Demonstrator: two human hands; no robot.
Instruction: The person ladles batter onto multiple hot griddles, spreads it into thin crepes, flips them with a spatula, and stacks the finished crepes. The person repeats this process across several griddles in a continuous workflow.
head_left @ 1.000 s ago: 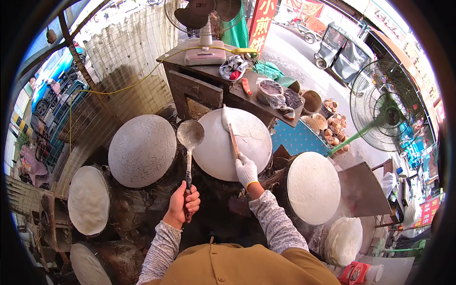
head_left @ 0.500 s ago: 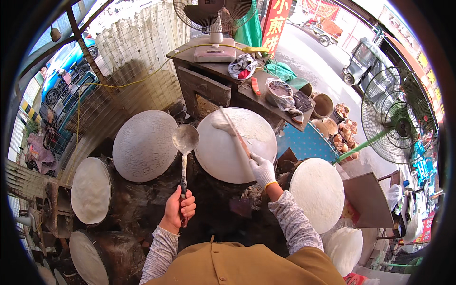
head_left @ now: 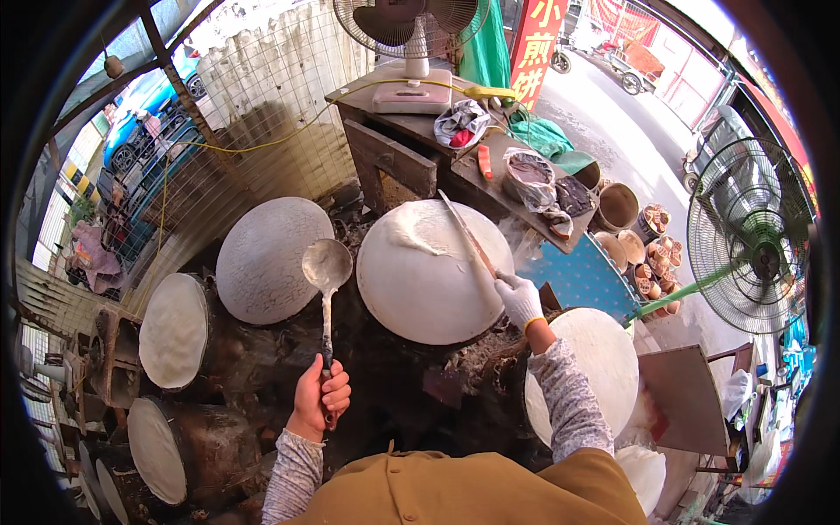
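Observation:
My left hand [head_left: 320,399] is wrapped round the dark handle of a ladle [head_left: 327,266]. The ladle points away from me, its batter-coated bowl raised in the gap between two round griddles. In a white glove, my right hand [head_left: 520,303] grips a long, thin spreading blade [head_left: 471,234]. That blade lies slantwise over the right half of the centre griddle [head_left: 411,302]. Pale batter coats this griddle, and a thicker wet ridge of batter [head_left: 404,234] sits left of the blade. My gloved fingers are at the griddle's right rim.
Left of centre stands a griddle with a dry, cracked white layer [head_left: 273,262]; more coated griddles [head_left: 173,331] curve down the left. A white-covered griddle [head_left: 595,372] lies under my right forearm. Beyond are a wooden table [head_left: 394,157] with a fan [head_left: 411,92], and a green standing fan [head_left: 761,249].
My right hand has swept the blade rightward across the centre griddle, leaving the batter ridge to its left. My left hand keeps the ladle raised, slightly farther left. The whole view has shifted a little.

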